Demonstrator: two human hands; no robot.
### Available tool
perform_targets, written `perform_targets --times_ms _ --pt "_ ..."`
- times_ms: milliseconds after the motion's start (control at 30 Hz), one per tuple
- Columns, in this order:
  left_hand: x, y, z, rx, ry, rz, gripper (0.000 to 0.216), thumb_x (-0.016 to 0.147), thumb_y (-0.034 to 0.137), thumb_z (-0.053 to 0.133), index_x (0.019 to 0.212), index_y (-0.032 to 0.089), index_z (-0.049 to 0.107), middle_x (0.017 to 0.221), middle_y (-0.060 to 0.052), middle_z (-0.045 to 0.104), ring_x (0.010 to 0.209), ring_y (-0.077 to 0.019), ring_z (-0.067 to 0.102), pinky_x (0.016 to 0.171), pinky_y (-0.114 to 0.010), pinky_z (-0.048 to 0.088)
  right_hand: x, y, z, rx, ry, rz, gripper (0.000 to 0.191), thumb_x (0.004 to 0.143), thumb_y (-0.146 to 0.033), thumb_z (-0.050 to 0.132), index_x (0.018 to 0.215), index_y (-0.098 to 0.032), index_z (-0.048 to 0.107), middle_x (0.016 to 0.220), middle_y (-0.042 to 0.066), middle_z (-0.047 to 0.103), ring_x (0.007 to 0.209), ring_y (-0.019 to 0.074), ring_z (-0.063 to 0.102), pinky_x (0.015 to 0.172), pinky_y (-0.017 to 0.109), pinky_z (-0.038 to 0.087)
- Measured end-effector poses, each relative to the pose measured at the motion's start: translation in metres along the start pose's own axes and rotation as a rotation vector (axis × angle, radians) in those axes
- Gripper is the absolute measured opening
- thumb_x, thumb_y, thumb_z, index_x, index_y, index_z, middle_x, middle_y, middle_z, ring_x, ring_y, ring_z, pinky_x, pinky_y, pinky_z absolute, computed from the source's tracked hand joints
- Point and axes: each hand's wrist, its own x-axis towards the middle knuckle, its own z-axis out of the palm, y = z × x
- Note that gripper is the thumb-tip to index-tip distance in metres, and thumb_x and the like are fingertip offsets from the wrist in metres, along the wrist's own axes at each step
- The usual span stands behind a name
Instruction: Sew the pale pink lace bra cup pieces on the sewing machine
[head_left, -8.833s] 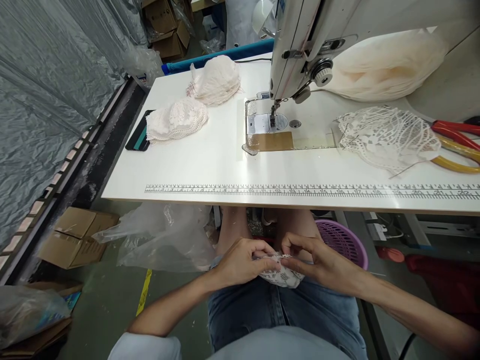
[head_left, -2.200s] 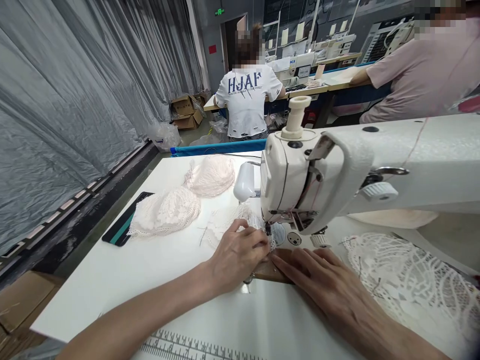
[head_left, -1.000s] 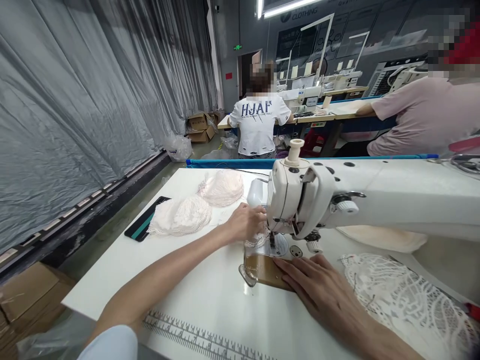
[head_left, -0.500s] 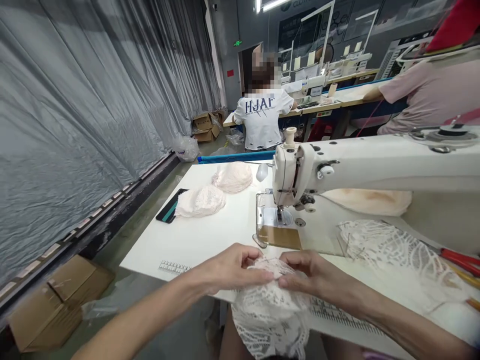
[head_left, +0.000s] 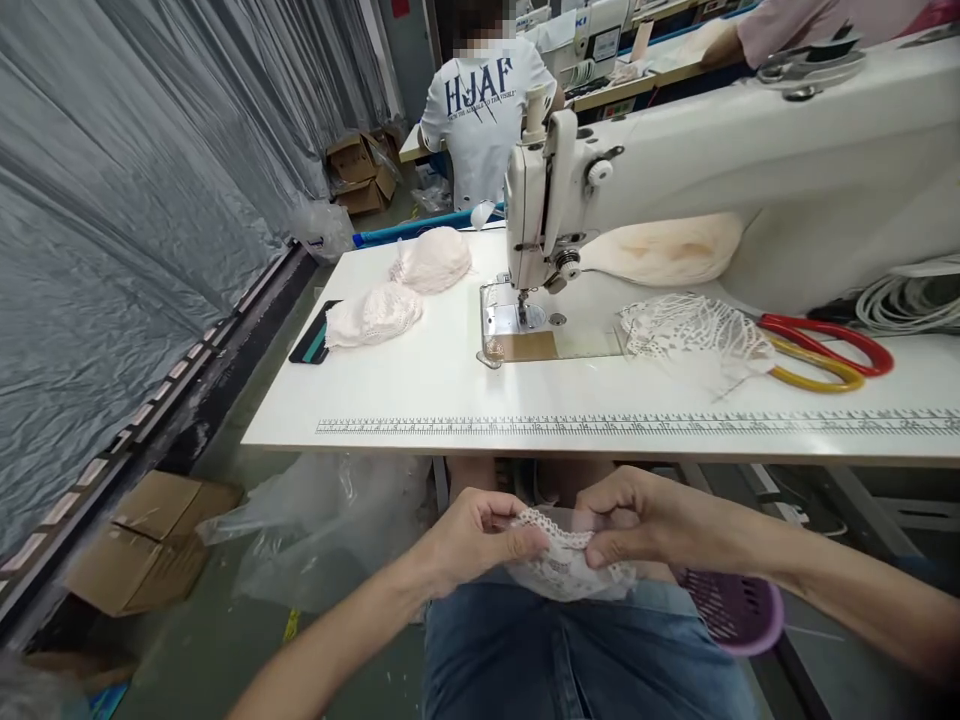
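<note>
Over my lap, in front of the table edge, a piece of white lace fabric [head_left: 562, 570] is stretched between my two hands. My left hand [head_left: 480, 540] pinches its scalloped edge at the left, thumb on top. My right hand [head_left: 637, 520] grips the same edge on the right between thumb and fingers. Beyond them stands a white sewing machine [head_left: 555, 200], its needle and presser foot over the metal plate. Another lace piece [head_left: 690, 325] lies right of the needle, touching scissors [head_left: 832, 350] with red and yellow handles.
Two pale lace-covered cups [head_left: 375, 315] lie at the table's left, one partly over a dark flat object [head_left: 309, 335]. A printed ruler [head_left: 480, 425] runs along the table's front edge. A purple basket [head_left: 739, 610] sits below right. A co-worker [head_left: 480, 110] sits ahead; cardboard boxes [head_left: 142, 540] stand left.
My view has tilted down. Both hands have drawn the lace fabric back from the table edge to above my lap, still holding it. Its scalloped edge now faces up between them.
</note>
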Motion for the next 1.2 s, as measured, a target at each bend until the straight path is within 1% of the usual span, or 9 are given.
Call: perform_targets --times_ms 267,400,533,767,867,967,1033,1133,1200 --pt "0.001 -0.018 -0.002 -0.063 0.021 -0.087 0.034 0.051 0.038 0.084 0.07 0.011 0.074 0.065 -0.005 0.068 0.057 -0.0111 0.056 0.061 -0.023 0.042 -0.002 0.013 0.001 -0.021 -0.036 -0.026 0.025 0.071 -0.038 0.07 0.068 -0.013 0.067 0.051 -0.006 0.047 0.045 0.0055 0.036 0.044 0.02 0.029" --pt "0.001 -0.02 -0.008 -0.119 -0.001 -0.084 0.034 0.05 0.038 0.084 0.07 0.012 0.074 0.066 -0.006 0.07 0.059 -0.0124 0.058 0.065 -0.025 0.044 -0.004 0.021 -0.005 0.012 -0.085 0.011 0.026 0.066 -0.037 0.073 0.075 -0.013 0.068 0.062 -0.002 0.058 0.056 0.0092 0.048 0.055 0.021 0.039" --pt "0.002 -0.025 -0.013 -0.182 -0.036 -0.086 0.035 0.051 0.038 0.084 0.071 0.012 0.075 0.065 -0.007 0.07 0.062 -0.0147 0.061 0.067 -0.026 0.046 -0.006 0.03 -0.007 -0.038 -0.12 -0.031 0.028 0.067 -0.039 0.073 0.075 -0.013 0.068 0.069 -0.001 0.059 0.066 0.0121 0.053 0.061 0.023 0.041" --pt "0.004 -0.056 -0.022 -0.397 -0.062 -0.057 0.033 0.049 0.038 0.086 0.066 0.012 0.073 0.061 -0.008 0.069 0.059 -0.0154 0.064 0.064 -0.024 0.048 -0.013 0.043 -0.014 -0.105 -0.158 -0.107 0.024 0.073 -0.038 0.069 0.081 -0.015 0.071 0.075 0.0 0.058 0.072 0.0133 0.055 0.065 0.023 0.042" --pt "0.008 -0.069 -0.021 -0.502 -0.071 -0.005 0.029 0.051 0.035 0.086 0.063 0.013 0.071 0.061 -0.005 0.069 0.059 -0.014 0.064 0.062 -0.022 0.049 -0.019 0.055 -0.016 -0.03 -0.181 -0.146 0.022 0.074 -0.037 0.069 0.078 -0.015 0.07 0.074 0.002 0.058 0.072 0.0136 0.055 0.067 0.025 0.043" --pt "0.017 -0.077 -0.015 -0.661 -0.03 0.069 0.024 0.057 0.031 0.083 0.071 0.016 0.071 0.068 -0.003 0.071 0.065 -0.0155 0.067 0.071 -0.025 0.051 -0.021 0.079 -0.008 0.303 -0.053 -0.208 0.032 0.071 -0.047 0.069 0.071 -0.015 0.068 0.074 0.003 0.06 0.071 0.015 0.056 0.068 0.028 0.044" --pt "0.023 -0.081 -0.009 -0.757 0.047 0.094 0.023 0.062 0.03 0.081 0.08 0.019 0.072 0.076 -0.003 0.072 0.076 -0.018 0.068 0.082 -0.029 0.05 -0.018 0.098 0.002 0.544 0.103 -0.247 0.049 0.066 -0.063 0.065 0.081 -0.016 0.068 0.08 0.006 0.063 0.074 0.0183 0.059 0.07 0.032 0.046" --pt "0.03 -0.09 -0.004 -0.871 0.162 0.064 0.018 0.07 0.026 0.075 0.087 0.02 0.073 0.086 -0.003 0.073 0.091 -0.0196 0.066 0.094 -0.031 0.045 -0.011 0.123 0.016 0.621 0.225 -0.262 0.068 0.062 -0.076 0.056 0.097 -0.019 0.066 0.088 0.009 0.066 0.083 0.0229 0.062 0.076 0.037 0.047" --pt "0.031 -0.099 -0.007 -0.909 0.199 0.022 0.015 0.075 0.025 0.07 0.089 0.02 0.073 0.089 -0.003 0.073 0.097 -0.0198 0.065 0.099 -0.032 0.042 -0.006 0.133 0.022 0.651 0.286 -0.241 0.061 0.065 -0.066 0.064 0.106 -0.02 0.064 0.096 0.009 0.067 0.094 0.0236 0.061 0.086 0.039 0.044"
